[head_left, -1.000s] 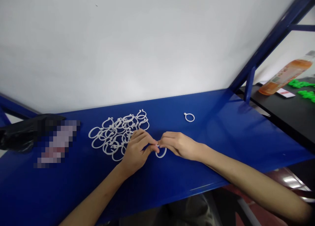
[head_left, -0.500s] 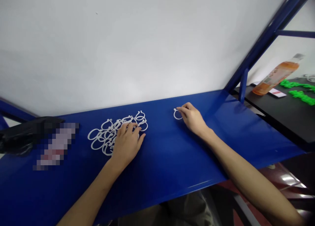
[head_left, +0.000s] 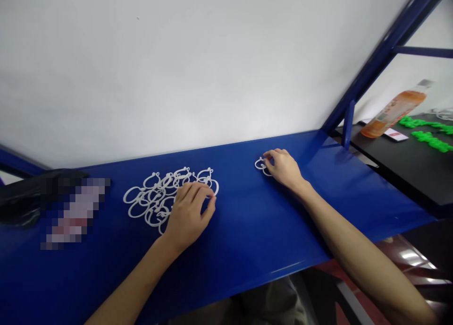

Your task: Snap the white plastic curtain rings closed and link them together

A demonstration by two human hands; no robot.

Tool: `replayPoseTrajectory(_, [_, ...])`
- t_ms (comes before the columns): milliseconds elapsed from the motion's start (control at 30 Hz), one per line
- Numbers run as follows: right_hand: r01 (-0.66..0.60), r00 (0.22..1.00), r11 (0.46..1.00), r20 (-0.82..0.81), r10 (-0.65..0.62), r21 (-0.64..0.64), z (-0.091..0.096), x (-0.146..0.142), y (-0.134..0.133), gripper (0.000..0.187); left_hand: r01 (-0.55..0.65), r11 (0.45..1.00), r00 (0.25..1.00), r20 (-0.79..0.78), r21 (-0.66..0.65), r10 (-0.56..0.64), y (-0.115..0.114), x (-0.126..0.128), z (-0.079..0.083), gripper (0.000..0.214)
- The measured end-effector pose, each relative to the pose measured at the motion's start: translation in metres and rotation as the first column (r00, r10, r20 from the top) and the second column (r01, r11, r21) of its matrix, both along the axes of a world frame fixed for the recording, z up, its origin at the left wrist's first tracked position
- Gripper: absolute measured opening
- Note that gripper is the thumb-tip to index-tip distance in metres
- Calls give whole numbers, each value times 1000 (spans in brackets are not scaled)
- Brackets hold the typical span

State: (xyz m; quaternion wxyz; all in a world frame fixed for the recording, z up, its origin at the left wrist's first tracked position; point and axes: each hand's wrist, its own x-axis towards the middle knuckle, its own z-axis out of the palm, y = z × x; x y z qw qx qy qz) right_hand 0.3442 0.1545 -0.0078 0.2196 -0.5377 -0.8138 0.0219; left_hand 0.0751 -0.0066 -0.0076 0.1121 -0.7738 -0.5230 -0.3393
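A pile of several white plastic rings (head_left: 159,197) lies on the blue metal shelf (head_left: 247,230). My left hand (head_left: 189,214) rests on the pile's right side, fingers curled and pinching a ring (head_left: 213,188) at its edge. Farther right, my right hand (head_left: 286,169) lies on the shelf with its fingertips closed on a white ring among a small cluster of rings (head_left: 261,165). Part of that cluster is hidden under the fingers.
A white wall stands right behind the shelf. A black bag (head_left: 24,197) and a blurred item lie at the left end. A blue frame post (head_left: 348,119) rises at the right, with a black table beyond it carrying an orange bottle (head_left: 392,110) and green pieces (head_left: 430,138).
Both hands had held one ring together at mid-shelf. My right hand carried it up and right to the lone ring, while my left hand went back to the pile.
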Motion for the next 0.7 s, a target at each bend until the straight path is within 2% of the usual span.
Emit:
replayPoseTrajectory(133, [-44,999,995,-14,46,84,3,-5,-4,23,73,996,997,11,50,-74,-1,3,0,8])
replayPoseTrajectory(200, [-130,987,985,-77,139,118,7,-11,-14,25,103,991,995,-20,84,-102,-2,5,1,10])
replayPoseTrajectory(267, [-279,939,958,-187,288,73,12,-21,-29,27,134,984,989,-80,114,-126,-3,7,2,11])
replayPoseTrajectory(300, [-371,896,928,-257,363,19,14,-27,-39,27,154,980,983,-120,127,-139,-4,8,2,12])
replayPoseTrajectory(367, [-559,780,822,-406,476,-111,14,-39,-59,28,192,971,968,-190,146,-163,-5,9,3,14])
replayPoseTrajectory(433, [-665,686,726,-528,500,-176,12,-48,-75,29,222,962,956,-228,161,-183,-7,11,4,15])
replayPoseTrajectory(467, [-685,658,705,-571,491,-184,9,-52,-82,29,231,959,953,-236,167,-188,-7,11,4,15])
replayPoseTrajectory(600, [-667,630,729,-639,442,-154,3,-57,-91,19,242,952,954,-224,188,-199,-10,14,4,17])
replayPoseTrajectory(700, [-659,645,741,-602,471,-127,5,-55,-90,15,152,961,988,-62,232,-141,-12,14,4,26])
